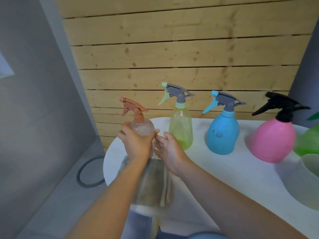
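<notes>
A clear spray bottle [141,127] with an orange-brown trigger head stands at the left end of the white table [233,169]. My left hand [136,144] grips its body from the front, fingers curled round both sides. My right hand [170,150] hovers just right of the bottle with fingers relaxed and spread, holding nothing; whether it touches the bottle I cannot tell. A grey-beige cloth [155,180] lies on the table under my forearms and hangs over the near edge.
To the right stand a pale green bottle [181,130], a blue bottle [222,133] and a pink bottle [273,140] with a black trigger. A pale bowl [310,164] and green leaves [309,142] sit at the far right. Behind is a wooden plank wall [172,57].
</notes>
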Action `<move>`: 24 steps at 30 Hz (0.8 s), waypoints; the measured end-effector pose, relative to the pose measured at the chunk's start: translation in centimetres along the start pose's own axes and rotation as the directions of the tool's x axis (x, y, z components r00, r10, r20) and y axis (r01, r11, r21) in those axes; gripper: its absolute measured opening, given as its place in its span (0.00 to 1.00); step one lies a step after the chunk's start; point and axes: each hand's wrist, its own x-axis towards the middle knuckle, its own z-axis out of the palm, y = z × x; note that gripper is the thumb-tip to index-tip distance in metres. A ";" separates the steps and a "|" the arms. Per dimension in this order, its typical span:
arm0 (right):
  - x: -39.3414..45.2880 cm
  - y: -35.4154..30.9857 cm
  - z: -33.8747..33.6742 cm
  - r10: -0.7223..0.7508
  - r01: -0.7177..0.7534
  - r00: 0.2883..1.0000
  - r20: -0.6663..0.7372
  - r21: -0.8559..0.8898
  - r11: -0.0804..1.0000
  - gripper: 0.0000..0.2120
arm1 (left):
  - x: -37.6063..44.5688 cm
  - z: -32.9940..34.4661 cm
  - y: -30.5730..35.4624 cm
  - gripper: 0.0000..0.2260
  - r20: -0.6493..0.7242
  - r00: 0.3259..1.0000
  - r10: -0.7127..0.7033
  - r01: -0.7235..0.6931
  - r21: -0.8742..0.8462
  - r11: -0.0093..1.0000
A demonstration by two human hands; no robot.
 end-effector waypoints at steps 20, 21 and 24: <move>-5.3 -1.5 -2.4 -0.326 0.090 0.897 -0.298 -0.600 0.795 0.18 | -5.1 -0.5 2.7 0.17 0.194 0.971 0.139 -0.154 0.064 0.986; -5.8 -2.1 -3.1 -0.362 0.081 0.874 -0.325 -0.636 0.767 0.20 | -5.3 0.1 3.5 0.18 0.278 0.953 0.117 -0.128 0.023 0.991; -6.0 -3.7 -4.7 -0.417 0.067 0.848 -0.328 -0.713 0.698 0.26 | -4.8 1.8 5.3 0.23 0.375 0.921 0.105 -0.104 -0.023 0.994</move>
